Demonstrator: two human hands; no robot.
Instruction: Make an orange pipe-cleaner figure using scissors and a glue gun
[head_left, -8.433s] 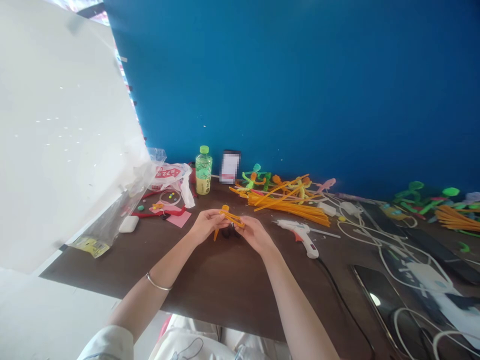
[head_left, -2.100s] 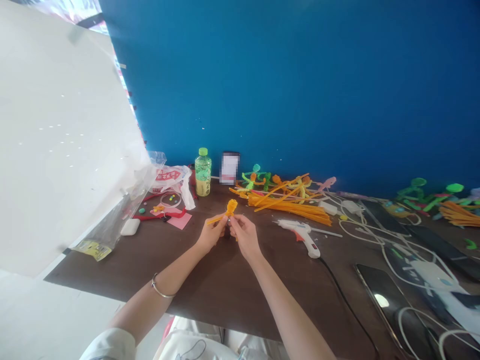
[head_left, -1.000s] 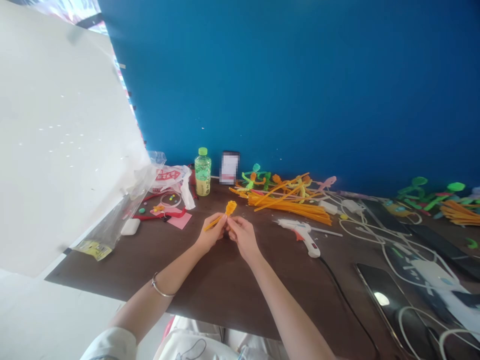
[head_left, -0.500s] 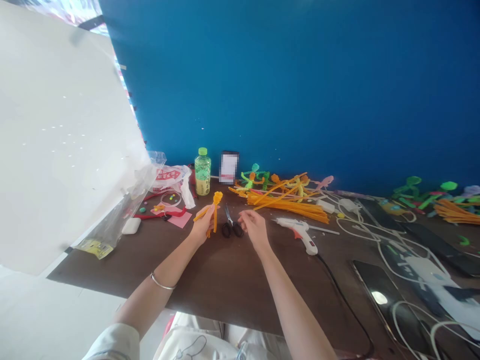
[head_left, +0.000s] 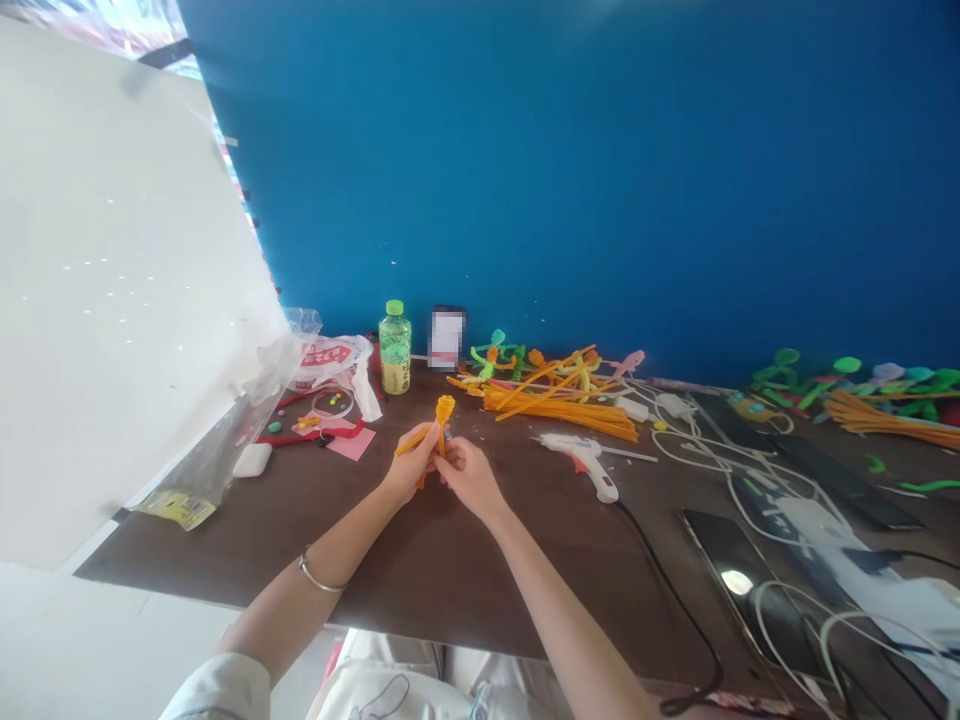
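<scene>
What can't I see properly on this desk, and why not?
- Middle of the orange pipe-cleaner figure, head view: hidden by the left hand and right hand.
- Screen of the propped-up phone, head view: blurred into squares.
- Writing on the bottle, head view: too small.
- Far end of the right-hand orange bunch, head view: cut off by the right edge.

The wall is deep blue, the counter dark brown, the bottle green over pale yellow, and the bundled stems plain orange.
</scene>
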